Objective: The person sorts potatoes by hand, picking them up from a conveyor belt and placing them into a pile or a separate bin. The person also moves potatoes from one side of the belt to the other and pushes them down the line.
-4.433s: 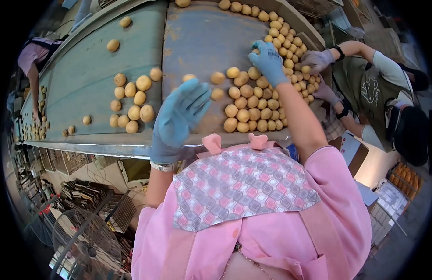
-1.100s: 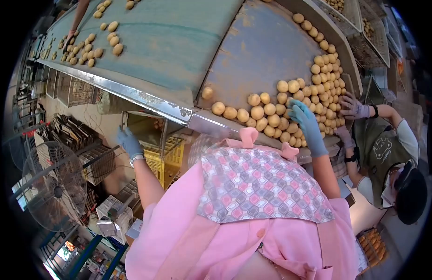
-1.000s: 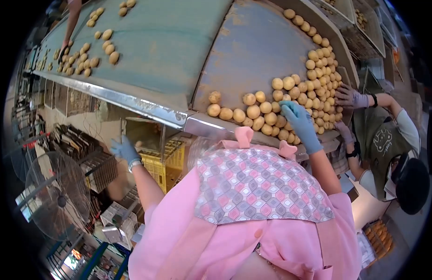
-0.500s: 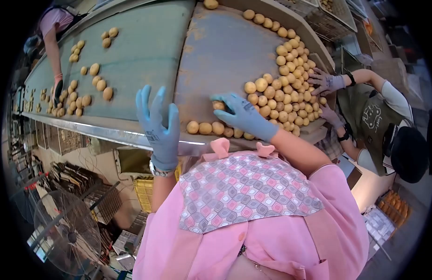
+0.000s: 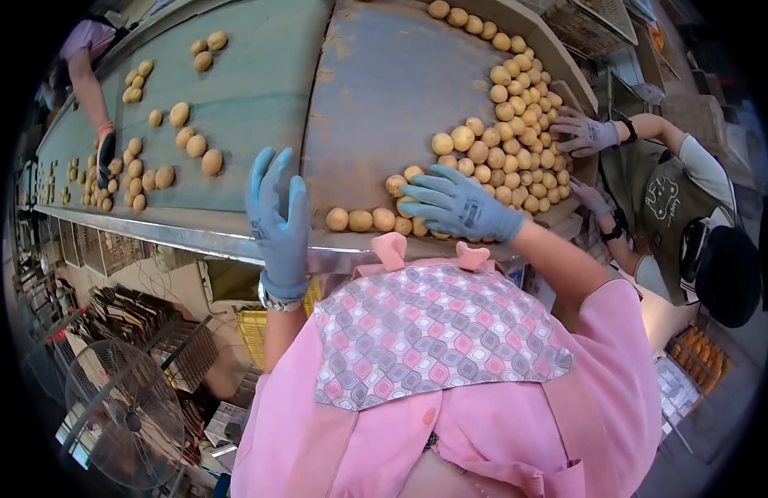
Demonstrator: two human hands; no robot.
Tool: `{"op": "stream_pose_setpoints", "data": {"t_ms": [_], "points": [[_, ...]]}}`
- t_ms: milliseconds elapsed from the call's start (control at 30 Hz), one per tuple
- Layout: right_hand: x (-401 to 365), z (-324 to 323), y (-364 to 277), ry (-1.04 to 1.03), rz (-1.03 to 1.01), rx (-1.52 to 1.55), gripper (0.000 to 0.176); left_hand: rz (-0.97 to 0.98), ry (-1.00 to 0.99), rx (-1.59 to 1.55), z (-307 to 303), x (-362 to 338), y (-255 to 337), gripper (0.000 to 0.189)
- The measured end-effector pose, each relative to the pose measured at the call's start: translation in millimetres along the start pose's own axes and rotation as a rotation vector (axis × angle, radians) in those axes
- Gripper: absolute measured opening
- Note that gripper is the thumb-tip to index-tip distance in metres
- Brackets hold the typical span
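Note:
A pile of round, yellow-tan fruits [image 5: 510,153] lies against the right end of the grey surface. My right hand [image 5: 463,203], in a blue-grey glove, rests palm down at the pile's left edge. Its fingers are stretched over a few fruits, and some are hidden beneath it. Two fruits [image 5: 396,185] show by its fingertips. Along the near edge runs a short row of fruits [image 5: 361,220]. My left hand [image 5: 278,224], gloved alike, is raised above the near rim with fingers apart and nothing in it.
To the left, a green belt [image 5: 259,83] carries scattered fruits [image 5: 196,145]. A co-worker's gloved hands [image 5: 583,133] touch the pile from the right. Another person's dark-gloved hand [image 5: 106,158] reaches over the belt's far left. A fan [image 5: 127,415] stands at lower left.
My right hand has shifted right and flattened, and the fruit at its fingertips now lies on the surface. Fruits on the green belt have moved rightward. My left hand stays raised.

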State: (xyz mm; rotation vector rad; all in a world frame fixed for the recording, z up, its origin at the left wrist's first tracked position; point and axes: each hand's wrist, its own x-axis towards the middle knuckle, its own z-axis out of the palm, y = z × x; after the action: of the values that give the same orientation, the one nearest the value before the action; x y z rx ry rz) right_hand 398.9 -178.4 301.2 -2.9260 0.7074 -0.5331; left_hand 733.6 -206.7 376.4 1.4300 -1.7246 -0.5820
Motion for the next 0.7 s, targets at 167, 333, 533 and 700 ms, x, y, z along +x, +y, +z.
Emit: {"op": "stream_pose_setpoints", "data": {"t_ms": [167, 333, 533, 700], "points": [[9.5, 23.8, 1.5, 0.216, 0.684, 0.003, 0.063, -0.019, -0.008, -0.051, -1.0, -1.2, 7.8, 0.039], [50.3, 31.7, 7.5, 0.176, 0.658, -0.116, 0.066, 0.009, -0.071, -0.040, -3.2, -0.4, 6.0, 0.038], [52.0, 58.7, 90.3, 0.305, 0.961, -0.038, 0.047, -0.050, -0.108, -0.129, -10.3, -5.5, 0.8, 0.039], [109.4, -26.4, 7.5, 0.312, 0.618, 0.602, 0.042, -0.653, -0.141, -1.005, -6.4, -0.3, 35.1, 0.043]]}}
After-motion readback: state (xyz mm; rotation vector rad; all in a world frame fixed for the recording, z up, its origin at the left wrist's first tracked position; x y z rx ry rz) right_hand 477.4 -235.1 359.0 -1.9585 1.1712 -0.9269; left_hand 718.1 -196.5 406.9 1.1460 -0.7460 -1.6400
